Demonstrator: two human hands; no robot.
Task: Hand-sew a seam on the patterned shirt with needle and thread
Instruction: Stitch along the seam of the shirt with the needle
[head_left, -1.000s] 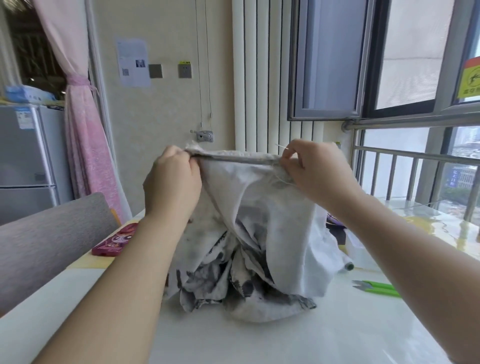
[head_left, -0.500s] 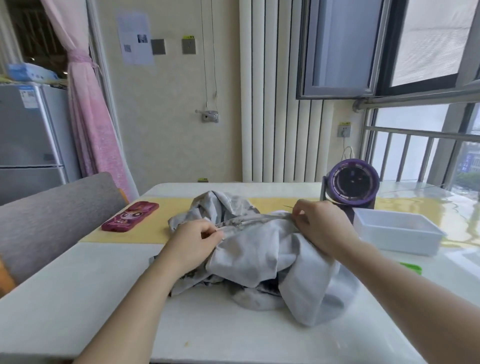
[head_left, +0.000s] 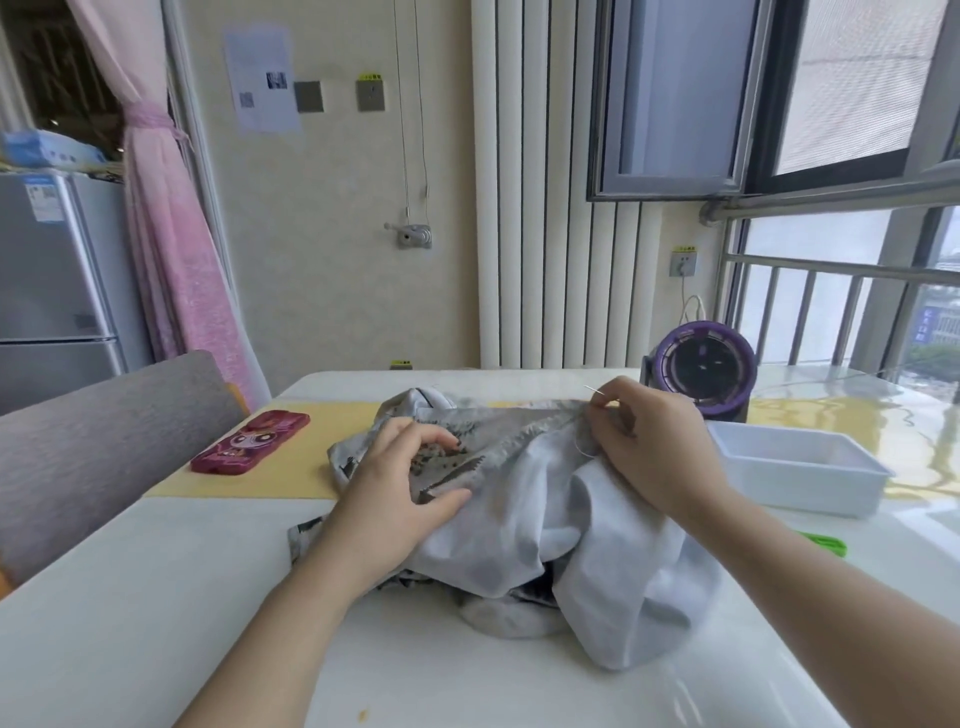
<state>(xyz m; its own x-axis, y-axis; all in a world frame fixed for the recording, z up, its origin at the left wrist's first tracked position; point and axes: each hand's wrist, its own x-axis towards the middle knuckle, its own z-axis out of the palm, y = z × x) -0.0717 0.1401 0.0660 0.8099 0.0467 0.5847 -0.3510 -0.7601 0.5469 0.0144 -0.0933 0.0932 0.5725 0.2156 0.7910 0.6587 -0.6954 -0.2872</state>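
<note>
While R hand pinches needle, shirt lies mid table.

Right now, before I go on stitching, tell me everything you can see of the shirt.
The shirt is soft pale grey cloth, crumpled in a loose heap on the white table, its far edge over a yellow mat. Most of it shows plain; a dark print shows in the middle and underneath. The left hand rests on the printed part. The right hand pinches a needle at its upper fold, where thread runs into the cloth.
</note>
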